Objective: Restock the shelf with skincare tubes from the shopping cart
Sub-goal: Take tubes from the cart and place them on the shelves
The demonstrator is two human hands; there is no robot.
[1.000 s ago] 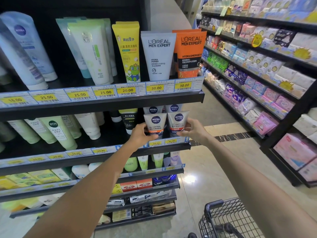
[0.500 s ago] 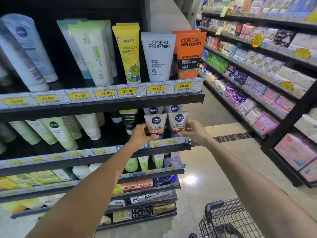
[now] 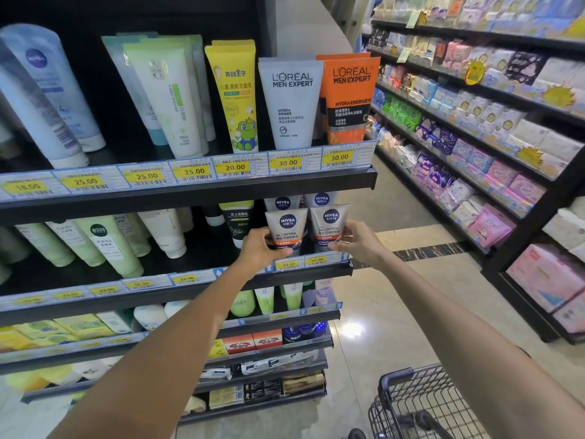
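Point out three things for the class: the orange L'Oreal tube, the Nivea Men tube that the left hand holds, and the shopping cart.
orange L'Oreal tube (image 3: pixel 348 99), head view, on its printed front.
Nivea Men tube (image 3: pixel 286 228), head view, on the label above the left hand (image 3: pixel 261 251).
shopping cart (image 3: pixel 395 375), head view, on its dark rim corner.

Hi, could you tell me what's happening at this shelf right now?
A person is restocking face-wash tubes. The left hand holds one Nivea Men tube and the right hand holds a second Nivea Men tube, both standing side by side at the front of the second shelf, with more Nivea tubes behind. The shopping cart waits at lower right.
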